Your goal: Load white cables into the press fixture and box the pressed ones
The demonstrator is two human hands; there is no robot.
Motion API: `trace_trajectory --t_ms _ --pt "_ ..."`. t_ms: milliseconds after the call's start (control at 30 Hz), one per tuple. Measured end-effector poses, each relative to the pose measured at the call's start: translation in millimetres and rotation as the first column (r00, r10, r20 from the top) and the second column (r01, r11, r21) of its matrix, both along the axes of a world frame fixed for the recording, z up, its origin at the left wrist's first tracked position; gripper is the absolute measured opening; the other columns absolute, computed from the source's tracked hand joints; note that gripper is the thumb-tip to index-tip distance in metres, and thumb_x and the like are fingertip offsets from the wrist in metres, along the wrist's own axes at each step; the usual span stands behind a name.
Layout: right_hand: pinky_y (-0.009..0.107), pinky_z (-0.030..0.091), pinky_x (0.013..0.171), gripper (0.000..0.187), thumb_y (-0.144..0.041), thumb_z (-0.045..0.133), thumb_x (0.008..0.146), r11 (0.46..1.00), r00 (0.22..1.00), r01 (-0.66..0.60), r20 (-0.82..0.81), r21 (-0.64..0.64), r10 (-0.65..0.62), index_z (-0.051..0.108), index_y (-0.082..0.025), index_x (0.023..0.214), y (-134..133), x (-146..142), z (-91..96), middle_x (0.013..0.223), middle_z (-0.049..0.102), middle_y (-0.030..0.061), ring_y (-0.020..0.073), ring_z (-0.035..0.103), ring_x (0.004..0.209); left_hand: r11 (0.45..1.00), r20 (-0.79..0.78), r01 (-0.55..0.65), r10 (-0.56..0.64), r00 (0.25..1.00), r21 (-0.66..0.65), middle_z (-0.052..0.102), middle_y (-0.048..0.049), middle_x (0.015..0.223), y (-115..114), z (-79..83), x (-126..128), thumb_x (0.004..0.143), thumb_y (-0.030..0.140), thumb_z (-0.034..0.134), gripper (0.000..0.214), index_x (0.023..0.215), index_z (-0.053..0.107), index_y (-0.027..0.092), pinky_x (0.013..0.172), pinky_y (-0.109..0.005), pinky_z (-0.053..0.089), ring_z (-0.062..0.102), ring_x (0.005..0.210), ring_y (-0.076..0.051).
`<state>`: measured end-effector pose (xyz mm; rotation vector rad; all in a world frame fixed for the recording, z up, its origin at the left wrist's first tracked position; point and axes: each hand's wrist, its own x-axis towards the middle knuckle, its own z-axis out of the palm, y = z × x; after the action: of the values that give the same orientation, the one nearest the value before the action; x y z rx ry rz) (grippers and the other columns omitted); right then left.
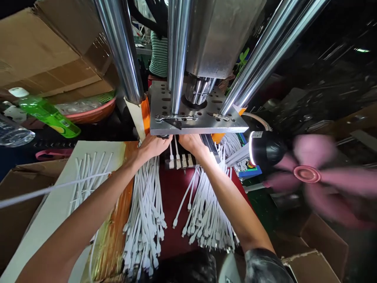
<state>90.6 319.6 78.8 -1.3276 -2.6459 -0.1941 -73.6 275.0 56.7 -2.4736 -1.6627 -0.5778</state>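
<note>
My left hand (156, 145) reaches to the front edge of a thick steel press plate (200, 125). Its fingers look curled in, partly hidden by the plate, next to a small black part. Close by on the other side, my right hand (190, 142) is also bent inward under the plate edge; what its fingers hold cannot be seen. Between the wrists sits a dark fixture holding several white cable ends (178, 162) in a row. One bundle of white cables (144, 220) lies below my left wrist, another cable bundle (210, 212) under my right forearm.
Chrome columns (122, 51) rise around the press. A pink fan (308, 174) spins at right beside a lit lamp (253, 148). At left are a green bottle (48, 114), a cardboard box (53, 59) and a white board (97, 149) with more cables. A striped sleeve or shirt shows behind.
</note>
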Motion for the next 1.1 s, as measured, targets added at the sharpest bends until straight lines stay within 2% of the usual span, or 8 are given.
trace_trajectory --t_ms 167,333,467,600,700,800,933,1100 --pt "0.026 0.045 0.054 0.028 -0.029 0.043 0.109 0.945 0.969 0.149 -0.147 -0.291 -0.198 0.067 -0.014 0.107 -134.3 27.0 -23.2 0.093 0.075 0.0111 0.018 0.068 0.067 0.935 -0.083 -0.333 0.324 0.942 -0.122 0.072 -0.0133 0.086 -107.7 -15.8 -11.8 0.102 0.046 0.048 0.036 0.088 0.065 0.018 0.06 -0.037 0.044 0.069 0.076 -0.031" --pt "0.03 0.035 0.047 0.019 -0.027 0.059 0.102 0.81 0.942 0.331 0.13 -0.484 -0.308 0.069 -0.012 0.097 -240.1 17.1 -74.6 0.069 0.071 0.011 0.0238 0.069 0.058 0.82 -0.068 -0.344 0.353 0.933 -0.457 0.071 -0.0028 0.075 -167.6 -36.3 -23.3 0.099 0.032 0.052 0.028 0.073 0.056 0.023 0.06 -0.032 0.037 0.066 0.068 -0.024" --pt "0.029 0.031 0.052 0.015 -0.005 0.055 0.092 0.765 0.936 0.314 0.045 -0.562 -0.35 0.065 -0.014 0.085 -240.6 25.0 -80.3 0.068 0.069 0.0083 0.0204 0.065 0.06 0.854 0.105 -0.334 0.405 0.908 -0.399 0.068 -0.001 0.077 -164.8 -20.0 -25.8 0.098 0.036 0.053 0.028 0.074 0.056 0.023 0.062 -0.032 0.034 0.059 0.066 -0.02" --pt "0.024 0.033 0.057 0.019 -0.015 0.05 0.098 0.729 0.834 -0.09 -0.452 -0.679 -0.318 0.054 -0.02 0.08 -242.6 56.1 -55.5 0.064 0.056 -0.0028 0.0128 0.052 0.058 0.867 0.452 -0.158 0.393 0.801 -0.473 0.058 0.0024 0.069 -170.9 0.3 -23.8 0.095 0.042 0.058 0.029 0.074 0.057 0.022 0.063 -0.029 0.038 0.052 0.062 -0.015" --pt "0.021 0.036 0.061 0.02 -0.023 0.048 0.1 0.732 0.647 -0.305 -0.697 -0.609 -0.31 0.05 -0.022 0.08 -262.8 70.8 -37.7 0.066 0.051 -0.0053 0.0112 0.048 0.061 0.704 0.699 0.246 0.474 0.535 -0.666 0.053 0.0046 0.061 -187.3 0.0 -9.4 0.094 0.053 0.059 0.039 0.072 0.055 0.022 0.053 -0.024 0.039 0.05 0.054 -0.012" --pt "0.019 0.036 0.062 0.015 -0.017 0.051 0.094 0.691 0.614 -0.4 -0.736 -0.602 -0.285 0.05 -0.022 0.079 -284.7 73.5 -31.4 0.066 0.05 -0.0066 0.0097 0.047 0.061 0.491 0.661 0.471 0.678 0.323 -0.733 0.054 0.0054 0.058 -208.0 -10.9 16.2 0.084 0.067 0.068 0.047 0.08 0.062 0.02 0.04 -0.022 0.035 0.046 0.043 -0.01" --pt "0.018 0.035 0.064 0.015 -0.007 0.058 0.079 0.567 0.71 -0.409 -0.64 -0.715 -0.294 0.053 -0.021 0.076 -302.4 73.9 -37.8 0.068 0.054 -0.0067 0.0086 0.048 0.063 0.454 0.563 0.478 0.819 0.108 -0.752 0.049 0.008 0.049 -228.5 -24.9 40.4 0.069 0.073 0.079 0.06 0.089 0.068 0.018 0.035 -0.019 0.03 0.044 0.038 -0.009" --pt "0.019 0.033 0.058 0.015 -0.005 0.067 0.073 0.329 0.831 -0.44 -0.517 -0.836 -0.203 0.063 -0.019 0.071 -295.8 93.9 -41.6 0.066 0.056 -0.0063 0.0081 0.049 0.059 0.505 0.656 0.475 0.718 0.233 -0.721 0.055 0.0034 0.05 -236.5 -25.8 44.9 0.08 0.071 0.071 0.056 0.085 0.074 0.016 0.038 -0.019 0.034 0.047 0.039 -0.009"
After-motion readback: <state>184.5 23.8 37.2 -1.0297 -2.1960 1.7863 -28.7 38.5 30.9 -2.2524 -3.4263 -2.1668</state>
